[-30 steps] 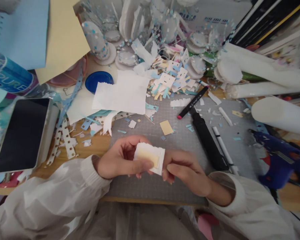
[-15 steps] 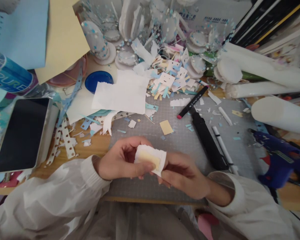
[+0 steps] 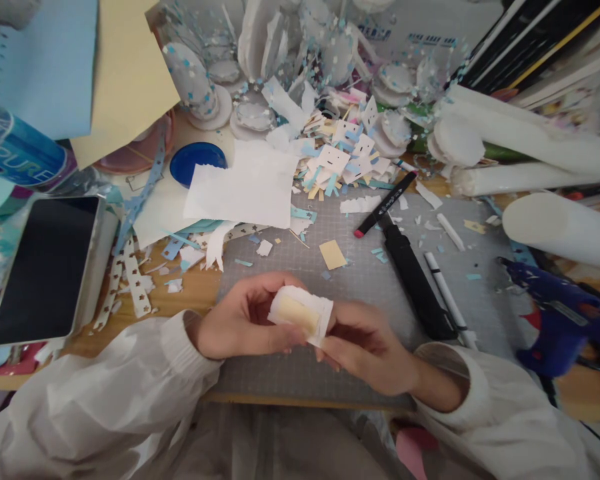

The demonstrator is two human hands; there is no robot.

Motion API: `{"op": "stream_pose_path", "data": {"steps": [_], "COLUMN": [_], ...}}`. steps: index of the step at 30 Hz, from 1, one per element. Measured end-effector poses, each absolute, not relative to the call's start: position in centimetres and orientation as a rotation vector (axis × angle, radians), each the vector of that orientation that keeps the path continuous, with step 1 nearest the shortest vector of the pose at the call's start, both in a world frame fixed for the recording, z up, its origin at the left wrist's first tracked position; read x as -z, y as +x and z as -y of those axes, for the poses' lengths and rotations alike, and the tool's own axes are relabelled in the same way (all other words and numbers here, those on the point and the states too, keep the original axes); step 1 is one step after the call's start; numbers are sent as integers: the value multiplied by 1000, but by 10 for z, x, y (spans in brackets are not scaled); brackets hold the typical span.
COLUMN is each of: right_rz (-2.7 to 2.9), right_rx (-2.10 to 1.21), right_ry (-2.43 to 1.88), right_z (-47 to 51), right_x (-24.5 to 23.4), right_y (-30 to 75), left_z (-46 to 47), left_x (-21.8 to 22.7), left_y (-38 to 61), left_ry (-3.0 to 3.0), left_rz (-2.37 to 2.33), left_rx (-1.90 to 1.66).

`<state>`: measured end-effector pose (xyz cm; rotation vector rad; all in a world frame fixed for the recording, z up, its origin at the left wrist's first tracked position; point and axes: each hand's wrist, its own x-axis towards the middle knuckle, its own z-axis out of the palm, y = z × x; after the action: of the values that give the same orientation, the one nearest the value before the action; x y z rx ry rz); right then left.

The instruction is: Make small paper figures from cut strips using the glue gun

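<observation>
Both my hands hold a small white paper piece (image 3: 301, 312) with a pale yellow patch on it, just above the near part of the grey cutting mat (image 3: 360, 280). My left hand (image 3: 240, 320) pinches its left and lower edge, thumb along the bottom. My right hand (image 3: 367, 343) grips its right edge with curled fingers. A small yellow paper square (image 3: 333, 254) lies on the mat beyond my hands.
A black marker with a red end (image 3: 386, 204), a black utility knife (image 3: 416, 279) and a white pen (image 3: 445, 287) lie right of my hands. A blue glue gun (image 3: 560, 320) sits far right, a tablet (image 3: 45, 267) far left. Paper scraps (image 3: 340, 160) and white rolls (image 3: 530, 153) crowd the back.
The paper piece has tilted slightly and my right hand has shifted a little left and closed in under its right edge. My left hand stays about where it was.
</observation>
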<state>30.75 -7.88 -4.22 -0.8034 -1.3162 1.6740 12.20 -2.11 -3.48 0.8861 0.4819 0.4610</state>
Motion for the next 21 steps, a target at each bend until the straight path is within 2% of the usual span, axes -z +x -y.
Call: {"op": "stream_pose_path", "data": {"steps": [7, 14, 21], "right_rz": [1374, 1313, 1372], "right_rx": [-1625, -1806, -1687], "right_ry": [-805, -675, -749], "right_z": [79, 77, 78], "right_x": [41, 40, 42], "right_y": [307, 314, 309], "left_z": [25, 24, 25], "left_x": [38, 35, 34], "left_y": [124, 124, 122], "left_ry": [897, 853, 852], "left_rz": [-454, -383, -423], "left_rx": [-541, -536, -496]}}
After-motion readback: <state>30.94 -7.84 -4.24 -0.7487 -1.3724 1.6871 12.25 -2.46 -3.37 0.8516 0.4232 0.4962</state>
